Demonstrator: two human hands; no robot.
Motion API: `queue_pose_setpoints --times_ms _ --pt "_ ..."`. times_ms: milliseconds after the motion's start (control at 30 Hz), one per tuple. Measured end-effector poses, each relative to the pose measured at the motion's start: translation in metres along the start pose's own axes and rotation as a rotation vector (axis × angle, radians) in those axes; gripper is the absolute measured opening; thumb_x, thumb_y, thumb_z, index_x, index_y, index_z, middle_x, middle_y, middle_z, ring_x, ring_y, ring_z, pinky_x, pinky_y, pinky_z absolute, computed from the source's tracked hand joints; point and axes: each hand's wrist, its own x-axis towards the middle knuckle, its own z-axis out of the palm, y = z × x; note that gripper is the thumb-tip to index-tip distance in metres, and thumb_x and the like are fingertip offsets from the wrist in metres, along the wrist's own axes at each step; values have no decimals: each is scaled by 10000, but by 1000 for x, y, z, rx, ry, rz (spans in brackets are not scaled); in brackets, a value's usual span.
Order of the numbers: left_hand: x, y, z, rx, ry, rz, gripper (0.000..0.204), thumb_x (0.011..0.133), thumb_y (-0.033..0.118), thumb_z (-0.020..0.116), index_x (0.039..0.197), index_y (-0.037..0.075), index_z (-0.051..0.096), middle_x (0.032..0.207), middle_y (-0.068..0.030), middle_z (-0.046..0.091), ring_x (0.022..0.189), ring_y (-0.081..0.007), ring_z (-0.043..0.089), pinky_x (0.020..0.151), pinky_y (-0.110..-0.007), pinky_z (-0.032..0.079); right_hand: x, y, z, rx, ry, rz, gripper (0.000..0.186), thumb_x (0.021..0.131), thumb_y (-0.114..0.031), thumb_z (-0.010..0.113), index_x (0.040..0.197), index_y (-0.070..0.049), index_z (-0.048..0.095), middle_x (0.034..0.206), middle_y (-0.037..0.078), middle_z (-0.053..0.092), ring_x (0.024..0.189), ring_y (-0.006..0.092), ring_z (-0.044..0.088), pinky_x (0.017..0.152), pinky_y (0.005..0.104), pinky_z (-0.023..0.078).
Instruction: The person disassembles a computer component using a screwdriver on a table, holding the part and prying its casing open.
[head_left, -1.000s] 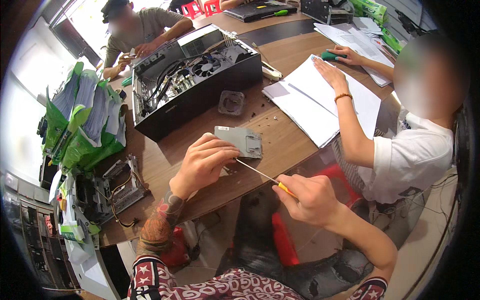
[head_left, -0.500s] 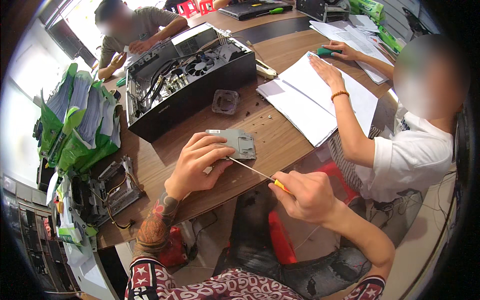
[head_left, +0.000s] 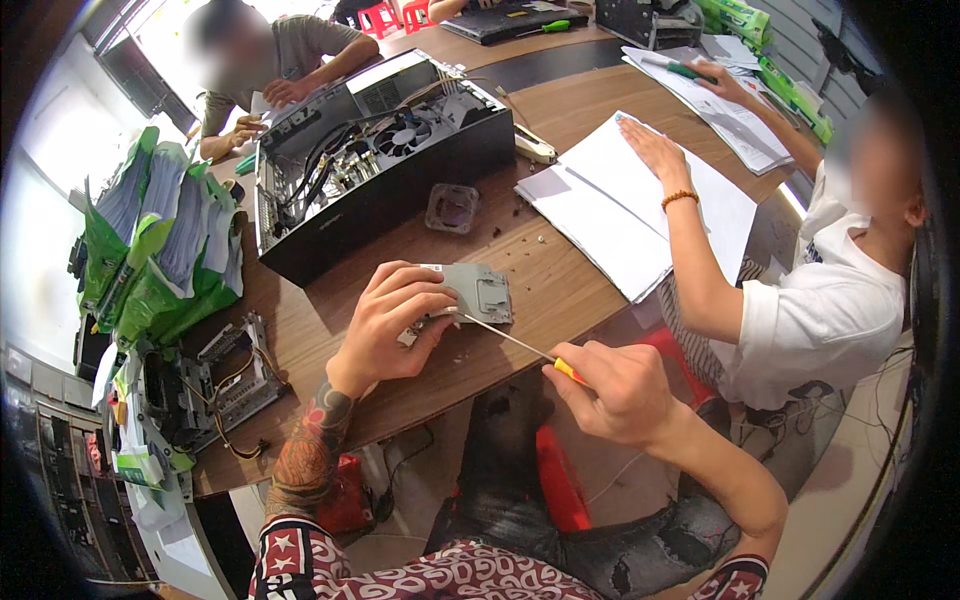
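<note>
My left hand [head_left: 400, 315] is closed over the near left part of a flat grey metal bracket [head_left: 492, 293], pressing it on the wooden table. Part of the bracket is hidden under the fingers. In my right hand [head_left: 620, 392] is a screwdriver [head_left: 512, 340] with a yellow handle, held low over the table's near edge. Its thin shaft points left, and the tip meets the bracket's near edge beside my left thumb. Whether a screw sits at the tip is too small to tell.
An opened black computer case [head_left: 400, 200] stands beyond my hands. Near it lie a clear square plastic part [head_left: 452, 208] and several tiny screws. White papers [head_left: 600, 190] lie under a co-worker's hand [head_left: 650, 150] at right. Green bags [head_left: 165, 240] and a metal frame [head_left: 235, 375] are at left.
Screwdriver and right hand have shifted slightly right and down, while my left hand still grips the bracket. The right co-worker's far hand, with a green item, has moved farther back over the papers.
</note>
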Motion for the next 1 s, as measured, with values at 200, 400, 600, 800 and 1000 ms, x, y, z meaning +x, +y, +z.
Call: queue_pose_setpoints --times_ms 200,400,600,800,1000 --pt "3 2 2 -46 6 0 199 754 34 770 936 66 696 975 -54 730 1022 -273 665 920 -422 484 1 0 -3 -14 -3 6 217 862 -149 753 1003 -23 647 691 73 607 510 225 611 458 332 465" --pt "1 -1 2 -80 5 6 191 768 28 758 945 64 699 982 -63 729 1007 -269 672 920 -417 486 3 -1 -3 -3 -18 5 222 859 -143 756 1011 -22 648 703 74 613 511 222 613 457 330 464" --pt "0 1 5 -93 -6 4 175 793 17 736 959 54 696 1004 -74 729 992 -275 679 915 -419 493 1 -2 -6 -1 -6 18 217 857 -139 759 1006 -20 657 688 77 603 508 227 606 460 333 460" --pt "-1 0 1 -94 -33 3 163 812 20 721 970 50 695 1015 -84 729 998 -280 681 923 -427 494 4 -5 -7 -3 -20 36 206 852 -136 764 991 -22 663 660 80 587 509 232 602 464 337 457" --pt "-2 -2 6 -96 -11 8 171 813 23 720 978 62 702 1009 -76 730 994 -272 680 921 -426 495 2 -1 -6 -13 -12 20 210 844 -129 768 996 -25 667 651 76 577 497 236 584 463 341 451"
